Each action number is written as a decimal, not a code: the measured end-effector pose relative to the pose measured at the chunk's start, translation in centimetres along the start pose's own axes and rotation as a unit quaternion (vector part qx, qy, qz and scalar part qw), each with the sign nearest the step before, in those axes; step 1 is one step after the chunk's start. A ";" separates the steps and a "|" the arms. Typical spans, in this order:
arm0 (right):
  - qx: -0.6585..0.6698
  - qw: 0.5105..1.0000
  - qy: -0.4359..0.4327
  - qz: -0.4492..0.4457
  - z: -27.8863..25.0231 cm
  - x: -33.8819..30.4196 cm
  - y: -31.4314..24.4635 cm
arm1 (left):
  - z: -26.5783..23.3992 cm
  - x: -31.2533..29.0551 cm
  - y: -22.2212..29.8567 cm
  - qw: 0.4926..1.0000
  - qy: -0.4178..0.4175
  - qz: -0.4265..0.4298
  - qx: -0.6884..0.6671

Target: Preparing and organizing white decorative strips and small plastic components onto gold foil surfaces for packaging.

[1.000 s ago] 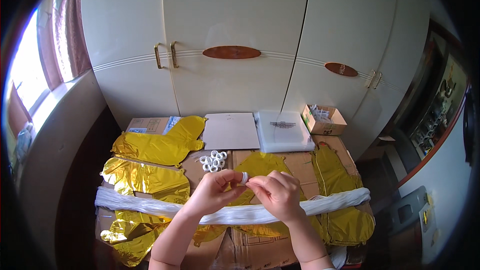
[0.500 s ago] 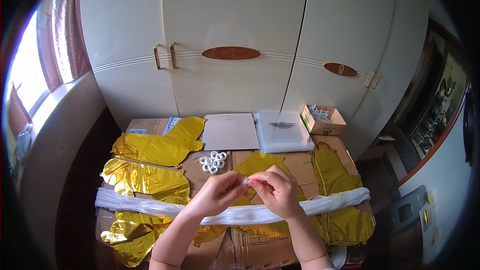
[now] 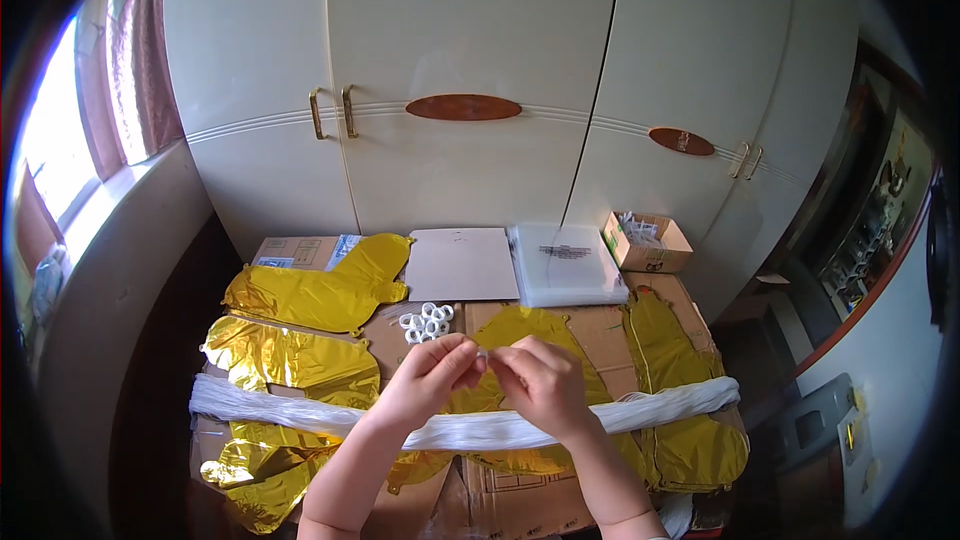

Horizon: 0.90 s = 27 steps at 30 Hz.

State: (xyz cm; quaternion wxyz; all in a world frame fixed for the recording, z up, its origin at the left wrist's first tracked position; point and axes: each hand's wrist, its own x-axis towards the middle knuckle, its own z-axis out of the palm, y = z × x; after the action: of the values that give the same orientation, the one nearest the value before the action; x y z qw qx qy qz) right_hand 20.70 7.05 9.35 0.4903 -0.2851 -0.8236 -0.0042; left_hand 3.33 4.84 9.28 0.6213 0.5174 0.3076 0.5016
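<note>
My left hand (image 3: 428, 380) is closed in a pinch on a small whitish piece (image 3: 482, 353), too small to name. The fingertips of my right hand (image 3: 543, 385) are pinched at its other side, almost meeting the left ones. Below both hands, a long skein of white string (image 3: 490, 431) runs across the table. Flat gold foil balloons lie around it, one partly behind my hands (image 3: 530, 325) and another at the left (image 3: 300, 355). Just beyond my left hand sits a cluster of white ribbon rolls (image 3: 427, 321).
Cardboard (image 3: 520, 505) covers the table. Along the back are a pale flat board (image 3: 463, 265), a stack of clear plastic bags (image 3: 567, 265) and a small carton (image 3: 655, 252) with whitish pieces inside. A tall cream cabinet (image 3: 470, 30) stands behind. More foil balloons (image 3: 690, 390) lie at the right.
Both hands have shifted slightly left and the right wrist has turned a little. The small whitish piece stays between the fingertips. Things on the table have not moved.
</note>
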 end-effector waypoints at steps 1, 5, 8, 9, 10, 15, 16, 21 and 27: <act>-0.031 0.999 -0.010 -0.010 0.1 0.0 -0.3 | -0.2 0.0 -0.1 0.996 -0.005 -0.023 -0.082; -0.134 0.989 -0.026 -0.051 0.3 -0.3 -1.1 | 0.0 0.2 -0.1 0.981 0.012 -0.004 -0.193; -0.156 0.985 -0.031 -0.063 0.1 -0.5 -1.2 | 0.9 0.4 0.2 0.991 0.057 0.004 -0.118; -0.154 0.985 -0.025 -0.067 -0.1 -0.4 -1.4 | 1.1 0.5 0.1 0.994 0.063 0.020 -0.088; -0.152 0.986 -0.018 -0.072 -0.2 -0.2 -1.6 | 1.2 0.5 -0.1 0.995 0.068 0.037 -0.058; -0.095 0.993 0.046 -0.058 -0.8 0.1 -1.0 | 1.0 0.3 -0.6 0.994 0.050 0.061 0.078; -0.082 0.994 0.055 -0.049 -0.9 0.1 -0.7 | 1.1 0.3 -0.4 0.993 0.048 0.049 0.096; -0.052 0.996 0.045 -0.049 -1.3 0.4 0.1 | 1.1 -0.1 0.2 0.989 0.027 0.004 0.145; 0.039 0.999 0.017 -0.010 -1.3 0.4 0.5 | 1.1 -0.1 0.2 0.983 0.005 0.004 0.183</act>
State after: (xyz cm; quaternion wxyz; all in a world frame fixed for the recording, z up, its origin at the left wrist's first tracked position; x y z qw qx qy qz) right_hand 21.90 7.28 10.21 0.5150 -0.2575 -0.8174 0.0180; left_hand 4.24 4.39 9.77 0.5132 0.6210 0.3950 0.4416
